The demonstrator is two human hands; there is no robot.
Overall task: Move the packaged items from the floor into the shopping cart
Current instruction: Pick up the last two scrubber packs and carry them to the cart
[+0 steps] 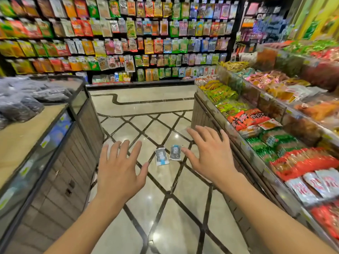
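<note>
Polished beige floor with dark diagonal lines runs between a snack wall and a display shelf on the right. Left hand and right hand hover palm-down, fingers spread, holding nothing. Between them, two small packaged items lie side by side on the floor.

Two small packets, left packet and right packet, lie flat side by side at frame centre, apparently dark-filled with pale labels.
</note>
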